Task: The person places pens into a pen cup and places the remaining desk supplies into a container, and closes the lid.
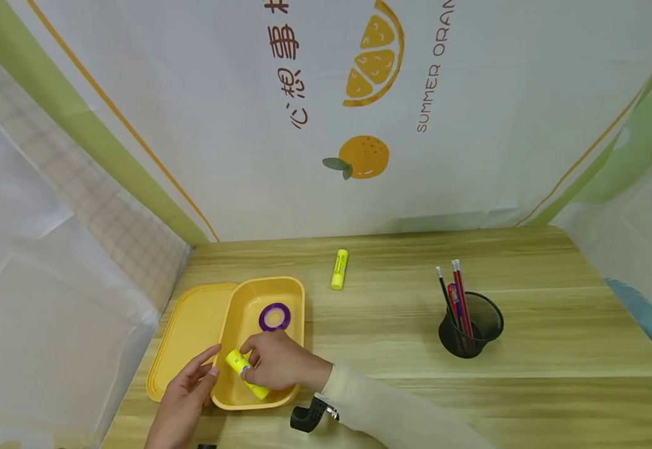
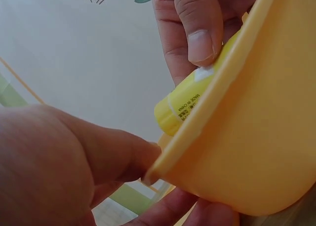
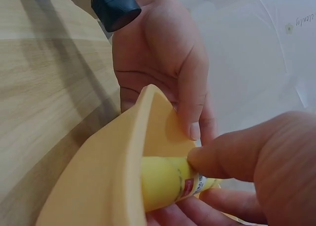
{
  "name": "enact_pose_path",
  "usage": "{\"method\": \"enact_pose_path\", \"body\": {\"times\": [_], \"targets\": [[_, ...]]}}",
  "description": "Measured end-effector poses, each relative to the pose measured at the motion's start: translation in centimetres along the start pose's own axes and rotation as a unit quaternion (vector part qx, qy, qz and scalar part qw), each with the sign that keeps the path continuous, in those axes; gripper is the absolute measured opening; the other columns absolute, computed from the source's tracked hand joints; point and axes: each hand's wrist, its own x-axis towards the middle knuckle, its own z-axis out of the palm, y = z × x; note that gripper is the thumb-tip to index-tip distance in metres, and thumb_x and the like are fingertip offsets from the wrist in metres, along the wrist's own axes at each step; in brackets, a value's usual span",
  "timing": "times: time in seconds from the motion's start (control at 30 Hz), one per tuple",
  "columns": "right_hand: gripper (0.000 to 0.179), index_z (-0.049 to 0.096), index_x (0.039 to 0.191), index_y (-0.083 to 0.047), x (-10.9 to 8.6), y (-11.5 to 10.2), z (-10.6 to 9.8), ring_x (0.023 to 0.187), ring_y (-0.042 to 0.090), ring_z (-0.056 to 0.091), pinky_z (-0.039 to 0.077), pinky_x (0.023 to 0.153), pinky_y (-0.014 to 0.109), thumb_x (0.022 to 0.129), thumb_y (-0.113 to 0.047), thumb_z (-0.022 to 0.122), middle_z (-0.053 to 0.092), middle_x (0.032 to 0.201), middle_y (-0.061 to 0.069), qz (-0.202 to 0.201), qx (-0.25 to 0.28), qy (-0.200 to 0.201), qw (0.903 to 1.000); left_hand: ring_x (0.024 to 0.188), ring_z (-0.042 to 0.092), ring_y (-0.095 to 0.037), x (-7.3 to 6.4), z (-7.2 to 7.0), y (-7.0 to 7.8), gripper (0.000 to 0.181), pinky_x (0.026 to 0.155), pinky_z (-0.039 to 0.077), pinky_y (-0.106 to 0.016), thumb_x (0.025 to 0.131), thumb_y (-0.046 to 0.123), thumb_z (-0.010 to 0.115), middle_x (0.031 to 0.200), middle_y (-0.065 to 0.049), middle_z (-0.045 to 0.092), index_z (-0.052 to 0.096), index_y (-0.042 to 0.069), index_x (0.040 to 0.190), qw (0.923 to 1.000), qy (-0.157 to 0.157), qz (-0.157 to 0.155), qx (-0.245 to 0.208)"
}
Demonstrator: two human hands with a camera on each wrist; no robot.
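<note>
A yellow glue stick (image 1: 239,362) slants low inside the yellow plastic box (image 1: 302,312). My right hand (image 1: 278,360) reaches over the box and pinches the stick between thumb and fingers; the print on the glue stick (image 2: 183,105) shows in the left wrist view. At the box's left side, my left hand (image 1: 182,396) grips the rim, its thumb at the edge and its fingers against the outside wall. Farther back in the box lies a purple ring-shaped roll of tape (image 1: 267,310), just beyond my right hand.
A yellow lid (image 1: 191,327) lies left of the box, partly under it. Another yellow glue stick (image 1: 340,269) lies on the wooden table (image 1: 382,330) toward the back. To the right stands a black mesh pen cup (image 1: 457,340) holding several pencils and pens.
</note>
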Motion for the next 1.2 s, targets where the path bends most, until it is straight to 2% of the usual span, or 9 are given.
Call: {"method": "enact_pose_path", "body": {"times": [0.23, 0.47, 0.83, 1.07, 1.2], "targets": [[0.039, 0.073, 0.126, -0.009, -0.01, -0.09, -0.03, 0.071, -0.005, 0.061, 0.05, 0.068, 0.012, 0.09, -0.023, 0.082, 0.075, 0.086, -0.012, -0.004, -0.002, -0.002, 1.0, 0.081, 0.054, -0.009, 0.05, -0.01, 0.0, 0.05, 0.067, 0.047, -0.023, 0.111, 0.02, 0.056, 0.139, -0.018, 0.06, 0.047, 0.015, 0.16, 0.9999, -0.005, -0.008, 0.005], [0.039, 0.071, 0.127, -0.007, -0.22, 0.0, 0.07, 0.053, 0.001, 0.063, 0.052, 0.056, 0.017, 0.092, -0.019, 0.082, 0.073, 0.086, -0.01, 0.013, 0.062, -0.012, 0.9979, 0.077, 0.053, -0.01, 0.05, -0.06, 0.04, 0.05, 0.065, 0.047, -0.023, 0.112, 0.019, 0.056, 0.138, -0.018, 0.06, 0.046, 0.015, 0.16, 0.9999, -0.008, -0.008, 0.01], [0.04, 0.071, 0.128, -0.006, -0.34, 0.13, -0.26, 0.057, 0.001, 0.065, 0.053, 0.058, 0.017, 0.093, -0.021, 0.081, 0.072, 0.084, -0.012, 0.007, 0.087, -0.006, 0.9962, 0.086, 0.056, -0.01, 0.04, 0.01, 0.08, 0.05, 0.068, 0.049, -0.024, 0.112, 0.02, 0.056, 0.141, -0.018, 0.059, 0.046, 0.015, 0.16, 0.9999, -0.009, -0.006, -0.002], [0.035, 0.074, 0.122, -0.007, -0.35, 0.61, -0.46, 0.071, -0.007, 0.062, 0.052, 0.07, 0.013, 0.092, -0.024, 0.082, 0.07, 0.082, -0.015, -0.02, 0.089, 0.033, 0.9953, 0.088, 0.056, -0.011, 0.14, 0.08, 0.13, 0.05, 0.069, 0.049, -0.025, 0.112, 0.02, 0.056, 0.135, -0.012, 0.062, 0.047, 0.017, 0.16, 0.9998, -0.006, -0.019, -0.009], [0.034, 0.075, 0.121, -0.008, -0.38, 0.7, -0.62, 0.074, -0.007, 0.063, 0.053, 0.071, 0.013, 0.092, -0.024, 0.082, 0.071, 0.085, -0.014, -0.029, 0.097, 0.048, 0.9937, 0.089, 0.056, -0.011, 0.15, 0.05, 0.05, 0.05, 0.069, 0.049, -0.026, 0.111, 0.02, 0.056, 0.135, -0.01, 0.061, 0.047, 0.018, 0.161, 0.9996, -0.007, -0.023, -0.013]]}}
